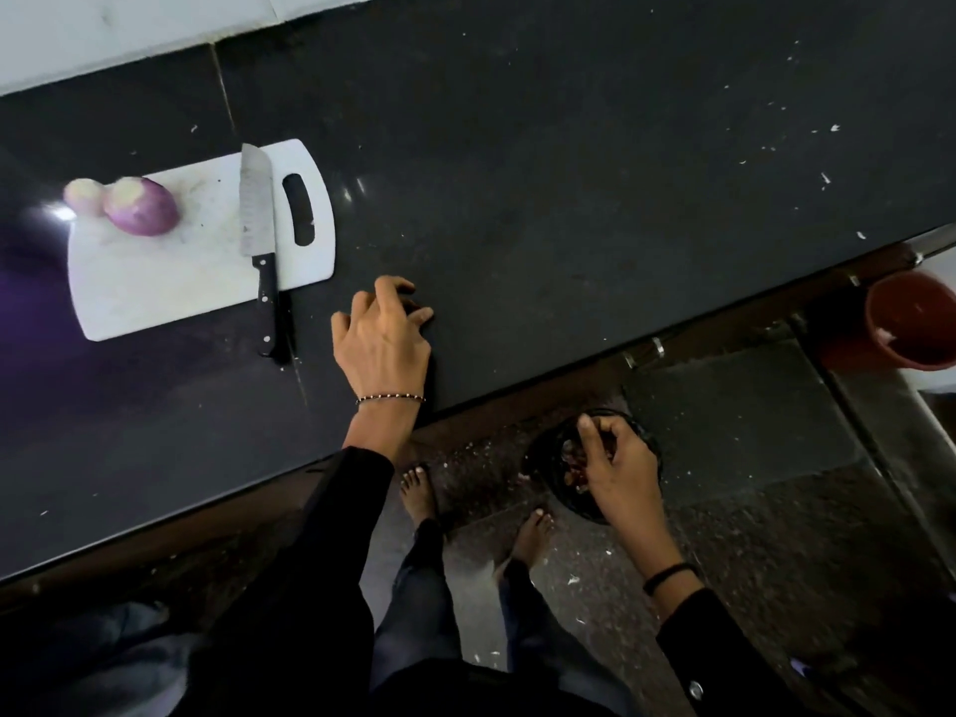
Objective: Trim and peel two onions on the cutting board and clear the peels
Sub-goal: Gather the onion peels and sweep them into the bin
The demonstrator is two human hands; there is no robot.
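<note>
Below the near edge of the black stone tabletop (569,209), the right hand (615,465) hangs over a small dark round bin (579,501) on the floor, its grip curled loosely around reddish onion peels (574,476) — whether the fingers are clamped on them or already letting go I cannot tell. The left hand (383,338) rests on the tabletop close to that edge, fingers bent and spread, holding nothing visible.

Farther back on the tabletop, the white plastic cutting board (155,282) carries two peeled onions: a purple one (145,207) touching a paler one (83,196) at the board's far corner. The black-handled steel knife (256,240) lies across the board's handle end.

To finish well, open the fingers low inside the bin so no flakes drift onto the floor — then sweep stray bits from the tabletop.
</note>
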